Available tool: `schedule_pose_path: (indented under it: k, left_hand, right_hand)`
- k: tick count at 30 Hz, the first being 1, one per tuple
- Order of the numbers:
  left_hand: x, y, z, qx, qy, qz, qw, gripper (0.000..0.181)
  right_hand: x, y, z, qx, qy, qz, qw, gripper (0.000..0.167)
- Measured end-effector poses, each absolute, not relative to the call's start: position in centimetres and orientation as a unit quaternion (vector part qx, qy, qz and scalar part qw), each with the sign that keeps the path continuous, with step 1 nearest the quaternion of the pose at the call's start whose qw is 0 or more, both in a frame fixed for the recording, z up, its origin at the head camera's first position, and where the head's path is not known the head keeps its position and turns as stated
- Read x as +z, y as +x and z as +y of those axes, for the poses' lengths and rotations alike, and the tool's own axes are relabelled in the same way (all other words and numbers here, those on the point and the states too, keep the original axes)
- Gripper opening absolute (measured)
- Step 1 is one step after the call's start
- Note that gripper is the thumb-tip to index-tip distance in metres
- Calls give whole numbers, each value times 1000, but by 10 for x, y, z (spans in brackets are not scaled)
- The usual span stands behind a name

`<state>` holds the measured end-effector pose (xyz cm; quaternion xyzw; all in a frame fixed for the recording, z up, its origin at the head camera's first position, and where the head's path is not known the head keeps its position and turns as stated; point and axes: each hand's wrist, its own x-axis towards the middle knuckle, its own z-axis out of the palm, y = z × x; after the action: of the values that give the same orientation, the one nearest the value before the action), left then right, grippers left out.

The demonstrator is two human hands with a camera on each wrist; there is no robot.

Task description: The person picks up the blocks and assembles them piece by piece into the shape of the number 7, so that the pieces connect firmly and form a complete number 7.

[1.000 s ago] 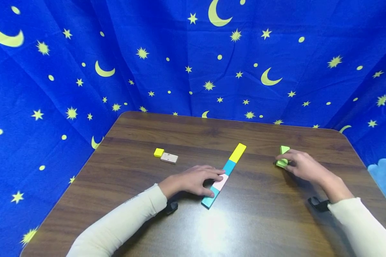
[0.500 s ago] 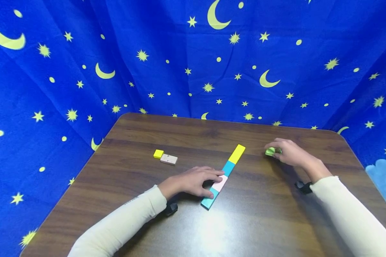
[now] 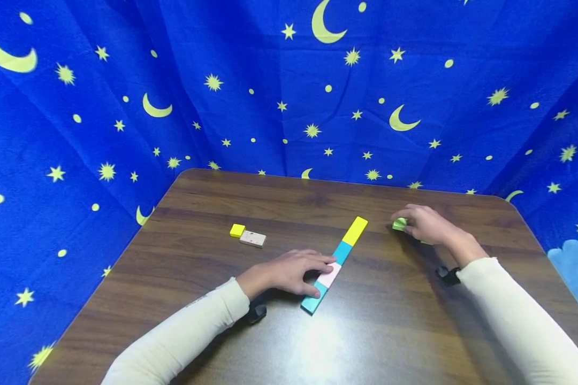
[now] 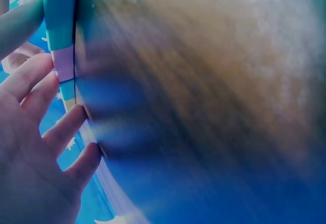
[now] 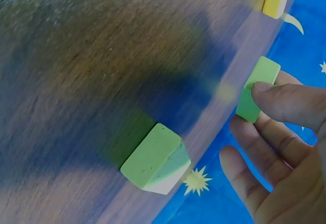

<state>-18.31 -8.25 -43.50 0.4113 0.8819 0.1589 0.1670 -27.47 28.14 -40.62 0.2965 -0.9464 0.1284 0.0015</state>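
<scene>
In the head view my left hand (image 3: 294,271) rests with spread fingers on a slanting row of flat blocks. From far to near, the row runs yellow block (image 3: 355,231), blue block (image 3: 342,252), pink block (image 3: 329,276), teal block (image 3: 312,302). Fingertips touch near the pink block in the left wrist view, where the pink block (image 4: 63,63) shows beside the teal one. To the right, my right hand (image 3: 431,224) pinches a green block (image 5: 259,94) between thumb and fingers. A second green block (image 5: 153,160), with a sloped end, lies on the table, mostly hidden by that hand in the head view.
A small yellow block (image 3: 237,230) and a speckled pale block (image 3: 253,239) lie touching at the left of the wooden table (image 3: 212,331). Behind the table hangs a blue curtain (image 3: 270,107) with moons and stars.
The right hand has shifted left and slightly away with one green block, parting it from the other, which stays behind. My left hand and the row have not visibly moved.
</scene>
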Motion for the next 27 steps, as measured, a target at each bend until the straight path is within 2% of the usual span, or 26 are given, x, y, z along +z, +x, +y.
schedule_pose_path:
  k: [6,19,27]
  left_hand:
    - [-435,-182,-83,163,410,881,170,62]
    - [-435,-183,-82,167,410,881,168,62]
    - [-436,-184,-82,168,412,880,164,62]
  right_hand:
    - [-409,-277,279,146,288,-946,6,34]
    - [-418,-293,262,185,259,-948,-24,36]
    - [-425,-306,251,195,265,-944,-15,35]
